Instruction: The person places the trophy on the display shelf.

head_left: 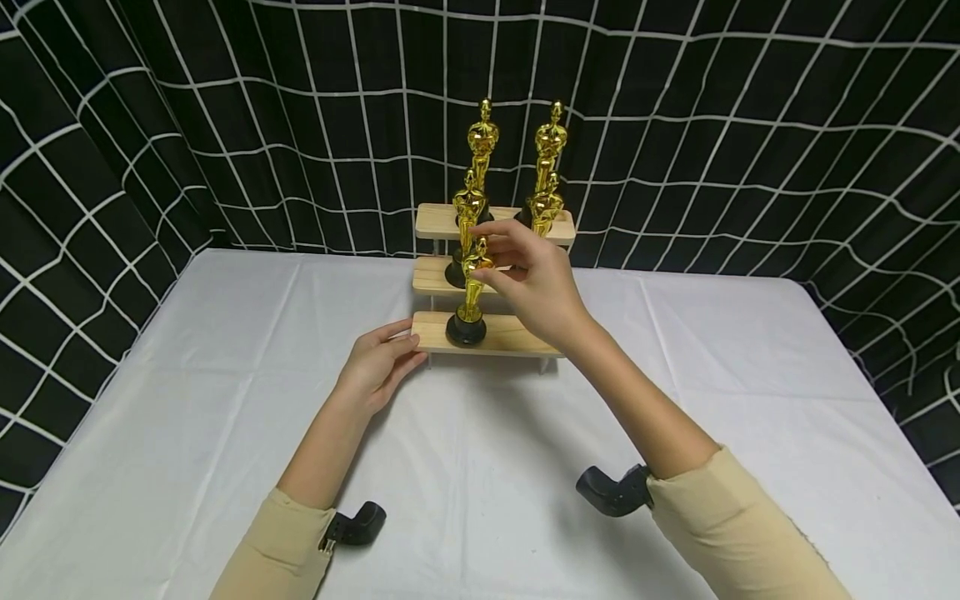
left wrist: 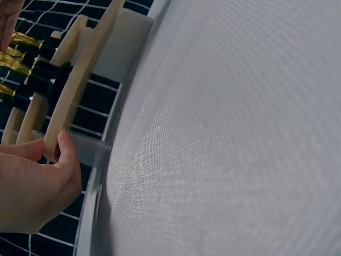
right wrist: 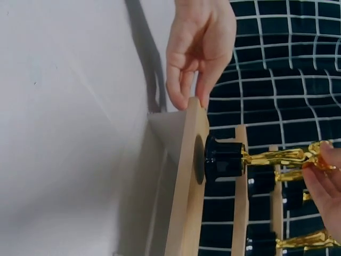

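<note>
A golden award statuette (head_left: pixel 472 293) with a round black base is over the left part of the lowest board (head_left: pixel 517 335) of a three-tier wooden display stand. My right hand (head_left: pixel 542 283) pinches the statuette's upper body between thumb and fingers. In the right wrist view the black base (right wrist: pixel 224 158) is close over the board, above a dark round shadow. My left hand (head_left: pixel 378 364) grips the left end of that lowest board, thumb on one face and fingers on the other, as the left wrist view shows.
Matching statuettes stand behind, two on the top board (head_left: pixel 435 220) and two on the middle board (head_left: pixel 429 277); my right hand partly hides the right ones. A white cloth (head_left: pixel 262 433) covers the table. A black curtain with white grid lines (head_left: pixel 315 125) hangs behind and at both sides.
</note>
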Available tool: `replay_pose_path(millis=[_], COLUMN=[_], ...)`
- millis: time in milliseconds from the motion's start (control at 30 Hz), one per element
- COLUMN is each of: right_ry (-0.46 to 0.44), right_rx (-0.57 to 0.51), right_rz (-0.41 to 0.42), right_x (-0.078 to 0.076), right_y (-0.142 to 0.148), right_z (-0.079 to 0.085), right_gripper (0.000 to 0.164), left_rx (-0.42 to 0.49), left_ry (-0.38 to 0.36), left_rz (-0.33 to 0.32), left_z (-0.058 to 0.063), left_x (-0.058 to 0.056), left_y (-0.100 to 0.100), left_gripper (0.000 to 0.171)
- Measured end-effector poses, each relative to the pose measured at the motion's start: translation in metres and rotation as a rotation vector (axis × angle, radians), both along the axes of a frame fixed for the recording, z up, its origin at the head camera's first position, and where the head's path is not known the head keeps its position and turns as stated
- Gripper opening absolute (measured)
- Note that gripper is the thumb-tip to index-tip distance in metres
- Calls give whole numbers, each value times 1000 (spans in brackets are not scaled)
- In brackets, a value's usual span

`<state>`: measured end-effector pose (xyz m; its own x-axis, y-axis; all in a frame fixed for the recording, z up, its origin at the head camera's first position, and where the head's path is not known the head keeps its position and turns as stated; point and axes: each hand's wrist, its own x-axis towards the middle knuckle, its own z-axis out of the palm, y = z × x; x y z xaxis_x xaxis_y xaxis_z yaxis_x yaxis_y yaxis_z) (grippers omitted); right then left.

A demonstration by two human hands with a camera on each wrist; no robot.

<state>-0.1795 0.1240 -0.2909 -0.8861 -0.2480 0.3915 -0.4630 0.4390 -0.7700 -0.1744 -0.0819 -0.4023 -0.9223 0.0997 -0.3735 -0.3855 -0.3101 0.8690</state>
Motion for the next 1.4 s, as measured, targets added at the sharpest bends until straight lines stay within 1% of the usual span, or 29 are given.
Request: replay_pose_path(millis=[200,433,633,767,967,1133,1267,1400], right_ry=[0,9,31,49,53,44,18,3], right_rx=[10,5,3,-16,-43,-42,-94,-123], right_rz=[17,13,-3,-12,0,-5,5,0], right_x=[-2,-4,-5,-5,-6,-3,1,8], right_y=[-7,-10,-11,-11,-13,-12,-7,1], right_z=[-3,-11,-14,-16,-18,-20,-23,-26], right_gripper=[42,44,44,43,42,49,53,52], left_rx=[-3,-2,-5,-5,-18,-32,-29,-21], left_ry=[-3,1,0,4,3,-6,-15,-14], left_rz=[-2,-3,0,2,4,3,8,8], left_z=[0,1,1,1,1,1,1,2], left_x=[1,1,1,2,2,1,2,2], left_y=[0,-1,0,0,0,0,0,0], left_gripper=[46,46,46,45,46,46,45,46])
